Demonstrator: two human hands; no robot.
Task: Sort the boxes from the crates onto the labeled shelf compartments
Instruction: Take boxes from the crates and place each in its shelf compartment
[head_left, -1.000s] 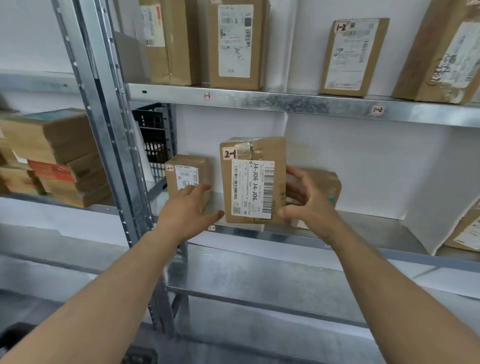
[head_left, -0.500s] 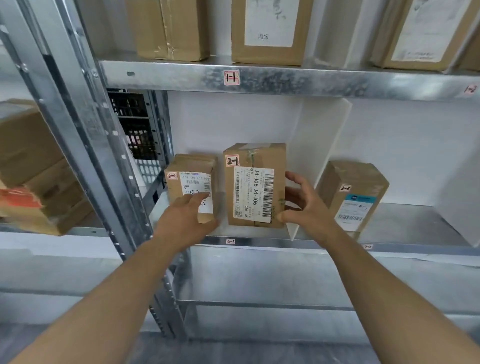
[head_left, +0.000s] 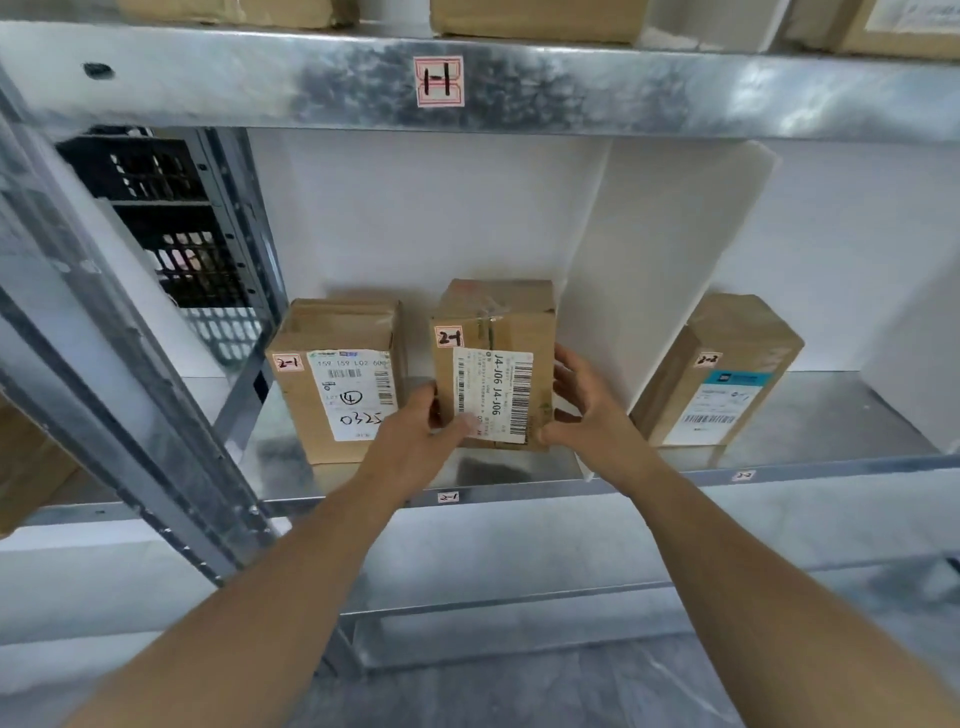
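The left hand (head_left: 415, 434) covers the lower left corner of the shipping label (head_left: 496, 389) on the middle box (head_left: 493, 317); its fingertips are out of sight at the box's left side. The label's fine print is too small to read. Left of that hand, a shelf post (head_left: 104, 364) hides part of the black crate (head_left: 156, 171). Above the hand, the frame cuts off the top-shelf boxes (head_left: 535, 21).
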